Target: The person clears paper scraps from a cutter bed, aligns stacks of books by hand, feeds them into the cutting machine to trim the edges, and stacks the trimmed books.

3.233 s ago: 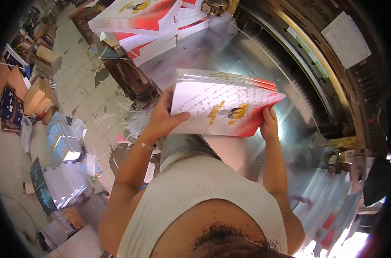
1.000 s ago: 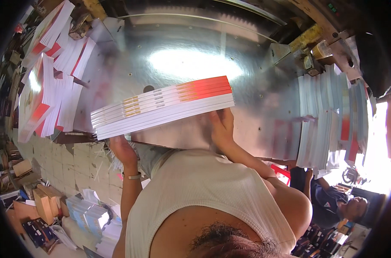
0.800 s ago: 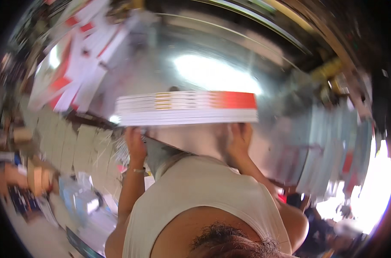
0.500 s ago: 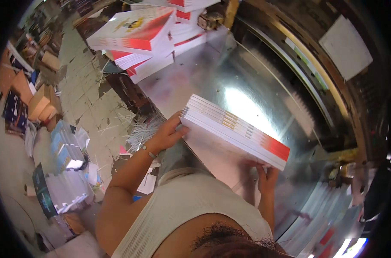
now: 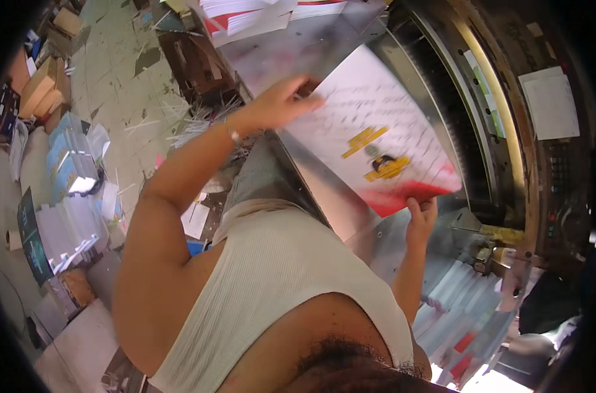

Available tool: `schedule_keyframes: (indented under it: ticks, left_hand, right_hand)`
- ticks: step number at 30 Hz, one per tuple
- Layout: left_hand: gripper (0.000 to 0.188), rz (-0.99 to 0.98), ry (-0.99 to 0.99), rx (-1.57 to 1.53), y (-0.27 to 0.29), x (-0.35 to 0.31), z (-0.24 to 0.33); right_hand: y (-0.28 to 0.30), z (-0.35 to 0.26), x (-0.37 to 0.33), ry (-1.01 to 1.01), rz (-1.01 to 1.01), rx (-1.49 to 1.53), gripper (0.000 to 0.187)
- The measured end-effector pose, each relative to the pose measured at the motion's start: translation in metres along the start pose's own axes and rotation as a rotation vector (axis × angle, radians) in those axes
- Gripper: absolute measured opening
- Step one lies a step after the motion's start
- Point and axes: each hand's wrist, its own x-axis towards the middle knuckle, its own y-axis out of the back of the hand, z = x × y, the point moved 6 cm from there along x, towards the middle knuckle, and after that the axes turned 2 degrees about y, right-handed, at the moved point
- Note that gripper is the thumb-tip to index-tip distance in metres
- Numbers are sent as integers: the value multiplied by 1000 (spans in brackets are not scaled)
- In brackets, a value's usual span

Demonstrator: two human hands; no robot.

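A stack of booklets point(image 5: 383, 131) lies between my hands with its cover face up: white, dark lines of print, yellow lettering, and a red band along the near right edge. Slight motion blur softens it. My left hand point(image 5: 281, 105) grips its left edge, the thumb over the cover and the other fingers partly hidden. At the red near corner my right hand point(image 5: 421, 213) pinches it, thumb on top, fingers underneath out of sight. The stack is over a shiny metal table point(image 5: 324, 180), in front of a dark machine slot point(image 5: 465, 111).
More red and white booklets point(image 5: 245, 16) are piled at the table's far end. Paper strips point(image 5: 203, 121) litter the floor left of the table. Stacked books point(image 5: 72, 160) and cardboard boxes point(image 5: 45, 92) stand further left. A white sheet point(image 5: 550, 105) hangs on the machine at right.
The stack has turned from spine edges up to cover up and moved farther away, toward the machine slot. Both hands moved with it. My view has shifted, so the far pile sits higher.
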Motion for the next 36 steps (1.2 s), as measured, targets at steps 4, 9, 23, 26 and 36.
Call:
schedule_keyframes:
  ticks: [4, 9, 23, 26, 36]
  left_hand:
    - [61, 13, 374, 177, 20, 34, 26]
    - [62, 19, 368, 224, 41, 40, 44]
    - [49, -34, 310, 722, 223, 73, 254]
    - [45, 145, 258, 587, 299, 117, 258]
    - [48, 289, 282, 530, 420, 165, 228]
  right_hand:
    - [-23, -7, 13, -181, -45, 276, 43]
    - [-49, 1, 22, -318, -59, 492, 51]
    - [-230, -169, 115, -18, -390, 648, 69]
    - [-282, -198, 149, -38, -404, 681, 62]
    - [-359, -201, 250, -199, -506, 590, 42]
